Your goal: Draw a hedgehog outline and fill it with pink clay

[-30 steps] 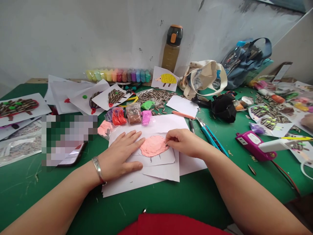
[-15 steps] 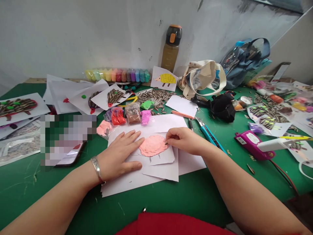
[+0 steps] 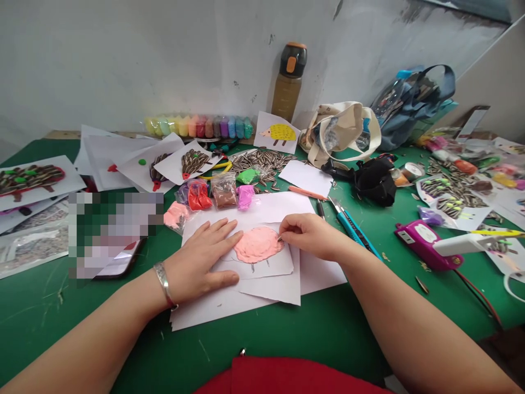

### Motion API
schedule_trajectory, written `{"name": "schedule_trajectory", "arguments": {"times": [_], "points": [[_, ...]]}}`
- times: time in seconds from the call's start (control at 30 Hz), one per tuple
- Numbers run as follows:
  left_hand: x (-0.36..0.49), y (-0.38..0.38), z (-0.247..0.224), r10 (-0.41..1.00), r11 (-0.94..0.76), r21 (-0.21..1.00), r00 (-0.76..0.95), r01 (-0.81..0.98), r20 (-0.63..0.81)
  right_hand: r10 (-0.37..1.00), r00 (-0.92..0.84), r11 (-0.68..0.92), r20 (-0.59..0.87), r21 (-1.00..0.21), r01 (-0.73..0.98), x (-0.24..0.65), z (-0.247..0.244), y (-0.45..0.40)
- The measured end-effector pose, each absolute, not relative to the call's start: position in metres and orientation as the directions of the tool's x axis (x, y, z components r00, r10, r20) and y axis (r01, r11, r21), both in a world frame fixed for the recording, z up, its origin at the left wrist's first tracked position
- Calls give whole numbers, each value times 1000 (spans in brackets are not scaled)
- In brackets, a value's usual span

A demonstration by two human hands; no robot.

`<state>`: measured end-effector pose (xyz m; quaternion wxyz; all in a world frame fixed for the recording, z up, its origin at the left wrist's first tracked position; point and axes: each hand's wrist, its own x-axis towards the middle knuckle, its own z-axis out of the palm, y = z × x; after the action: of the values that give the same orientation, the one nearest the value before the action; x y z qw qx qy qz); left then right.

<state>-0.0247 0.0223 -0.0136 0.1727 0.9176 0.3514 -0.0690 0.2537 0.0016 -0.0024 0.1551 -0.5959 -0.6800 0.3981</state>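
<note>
Pink clay (image 3: pixel 258 244) is spread over the body of an animal outline drawn on a white sheet (image 3: pixel 283 267), with short legs sketched below. Under it lie more white sheets (image 3: pixel 192 314). My left hand (image 3: pixel 209 254) rests flat on the paper with fingers spread, its fingertips at the clay's left side. At the clay's right edge, my right hand (image 3: pixel 301 232) pinches a small dark-striped sunflower seed (image 3: pixel 280 238); its tip touches or nearly touches the clay. The fingers hide most of the seed.
Behind the paper lie bagged clay (image 3: pixel 199 196), loose sunflower seeds (image 3: pixel 266 161) and a yellow hedgehog picture (image 3: pixel 279 133). A blue utility knife (image 3: pixel 355 230) and an orange pen (image 3: pixel 307 192) lie near my right hand. A purple glue-gun-like device (image 3: pixel 426 246) is farther right; a phone (image 3: pixel 118 261) is left.
The view has shifted very slightly. Both hands keep nearly the same places, the right one still pinching the seed at the clay's edge.
</note>
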Motion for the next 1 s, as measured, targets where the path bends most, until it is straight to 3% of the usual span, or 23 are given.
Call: {"name": "schedule_trajectory", "arguments": {"times": [0.1,0.3,0.47,0.67,0.87,1.0], "points": [[-25,22,-14,619,-697,282,752,659,-227,943,-217,-13,-254,-677,736,253,-3,1],[-26,22,-15,621,-696,302,757,652,-202,928,-270,-36,-255,-786,618,257,-2,1],[-27,23,-15,620,-695,304,758,651,-204,948,-211,-3,-237,-672,740,251,-3,1],[-27,23,-15,620,-696,297,755,654,-211,934,-257,-55,-247,-811,582,256,-1,1],[-26,22,-15,620,-695,293,754,657,-220,951,-215,0,-224,-692,722,248,-6,-1],[-26,22,-15,618,-692,290,751,661,-233,941,-244,-23,-233,-766,643,251,-5,0]]}}
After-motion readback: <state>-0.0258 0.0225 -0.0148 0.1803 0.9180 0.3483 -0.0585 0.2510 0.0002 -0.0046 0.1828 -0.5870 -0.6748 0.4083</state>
